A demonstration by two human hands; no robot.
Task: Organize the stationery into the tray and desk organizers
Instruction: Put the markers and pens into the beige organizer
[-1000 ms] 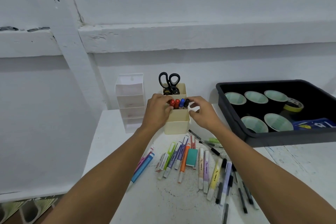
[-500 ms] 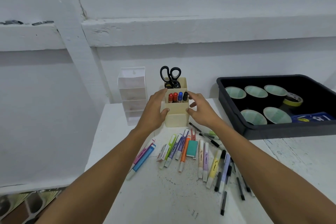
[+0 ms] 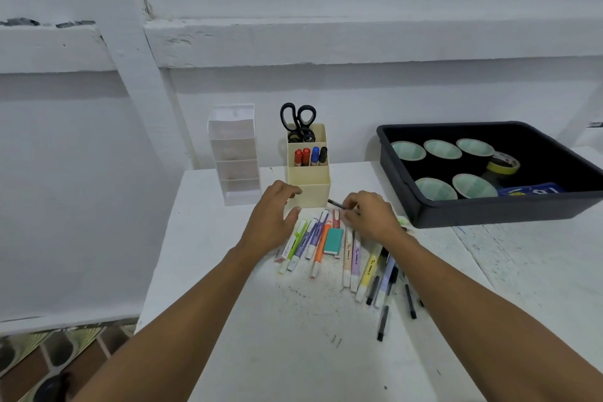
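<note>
Though scissors point(image 3: 297, 121) and four markers point(image 3: 310, 156) already stand in the cream organizer point(image 3: 308, 188) near the worktop's point(image 3: 293, 352) back edge, highlighters point(image 3: 318, 250) and pens point(image 3: 382, 320) lie loose mid-worktop. The left hand point(image 3: 272, 222) hovers relaxed and empty; the right hand point(image 3: 372, 219) curls over a black pen point(image 3: 336, 204), grip hidden.

The cream desk organizer point(image 3: 308, 179) holds black scissors point(image 3: 297, 117) in its back compartment and four markers point(image 3: 310, 156) in the middle one. At its front left corner is the left hand point(image 3: 272, 222), loosely curled and holding nothing. In front to its right, the right hand point(image 3: 368, 217) curls over a black pen point(image 3: 336, 204), grip unclear, beside spread highlighters point(image 3: 318, 246).
</note>
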